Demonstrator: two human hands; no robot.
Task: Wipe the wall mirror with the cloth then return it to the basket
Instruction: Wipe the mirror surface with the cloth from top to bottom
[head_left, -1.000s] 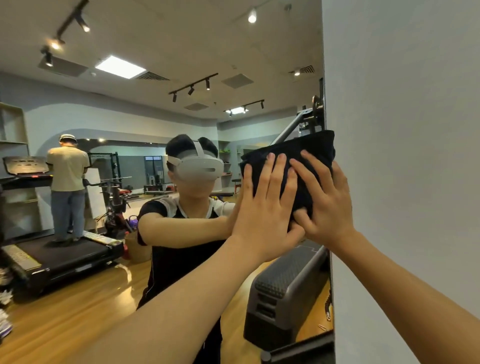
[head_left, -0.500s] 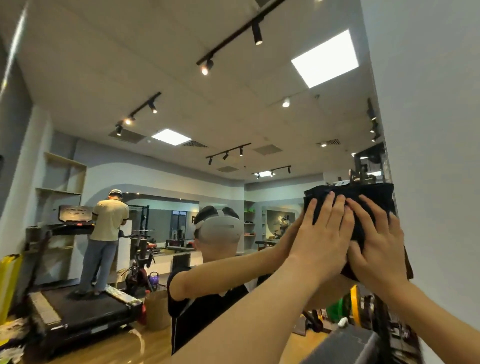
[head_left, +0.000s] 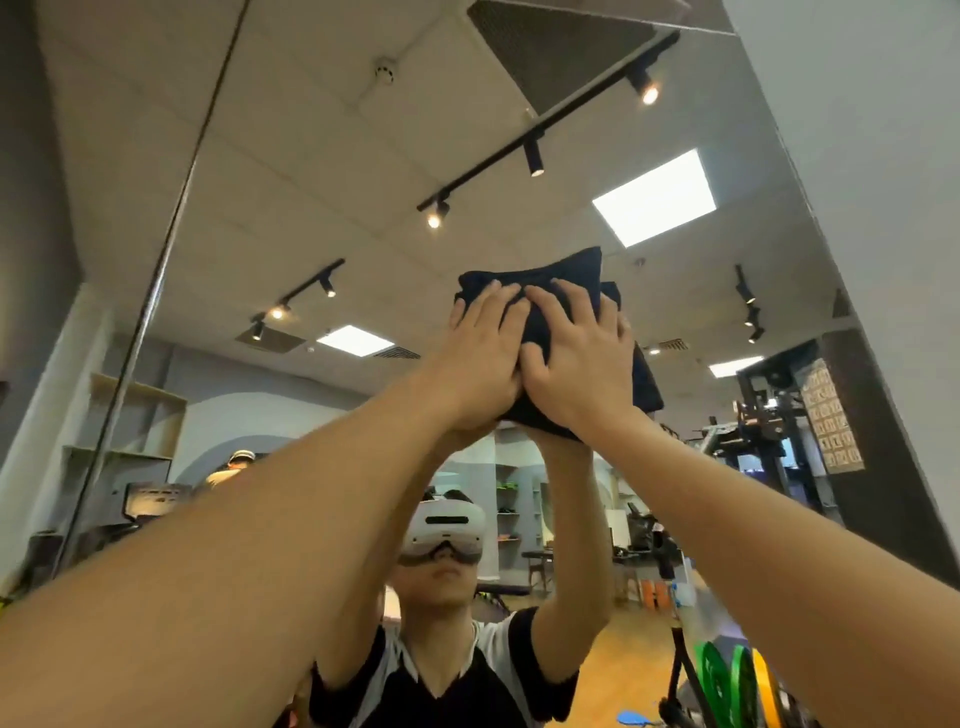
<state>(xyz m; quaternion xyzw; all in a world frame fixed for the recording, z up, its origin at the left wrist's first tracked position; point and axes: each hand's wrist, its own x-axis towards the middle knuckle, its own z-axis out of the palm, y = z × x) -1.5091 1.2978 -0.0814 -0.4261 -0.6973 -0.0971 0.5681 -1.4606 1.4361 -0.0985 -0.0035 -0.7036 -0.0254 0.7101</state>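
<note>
A folded dark cloth is pressed flat against the wall mirror, high up above my head. My left hand and my right hand lie side by side on it, fingers spread and pointing up, both arms stretched out. The cloth's lower right corner hangs past my right hand. The mirror shows my reflection with raised arms. No basket is in view.
A plain grey wall borders the mirror on the right. A vertical seam runs down the mirror at the left. Reflected in the glass are ceiling lights, shelves, gym machines, coloured weight plates and another person far off.
Both hands have slid the cloth upward on the mirror and a little left, away from the right edge. My view has tilted up toward the reflected ceiling.
</note>
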